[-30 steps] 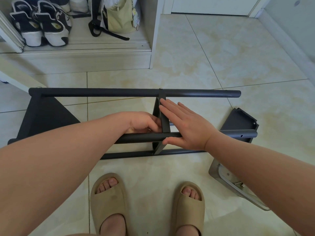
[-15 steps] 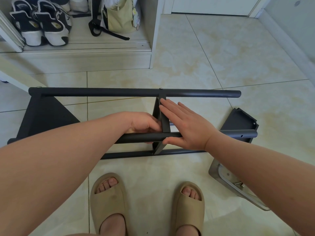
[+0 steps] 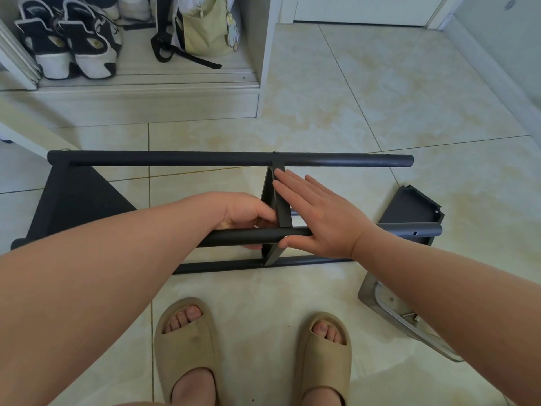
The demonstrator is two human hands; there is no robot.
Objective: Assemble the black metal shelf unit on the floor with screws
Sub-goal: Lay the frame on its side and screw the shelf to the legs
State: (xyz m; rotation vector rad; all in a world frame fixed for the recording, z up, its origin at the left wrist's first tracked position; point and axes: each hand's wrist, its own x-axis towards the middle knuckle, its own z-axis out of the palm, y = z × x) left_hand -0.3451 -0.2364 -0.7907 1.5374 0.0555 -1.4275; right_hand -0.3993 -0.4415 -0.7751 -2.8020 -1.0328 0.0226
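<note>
Nothing has moved: my left hand [image 3: 248, 212] still grips the shelf [image 3: 281, 206] brace, my right hand [image 3: 319, 218] still flat against it.

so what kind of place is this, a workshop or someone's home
Most likely a home entryway, not a workshop. An open cabinet holds sneakers and a bag, the floor is glossy beige tile, and the person wears slippers beside the black shelf frame.

Open floor [image 3: 366, 92] lies beyond the far tube [image 3: 205, 158] of the shelf frame [image 3: 73, 197], up to the cabinet [image 3: 265, 68]. Between far tube and near tube [image 3: 409, 230], the cross panel [image 3: 279, 200] and both hands block the middle gap. A loose panel [image 3: 409, 206] and metal tray [image 3: 389, 303] obstruct the right side.
</note>
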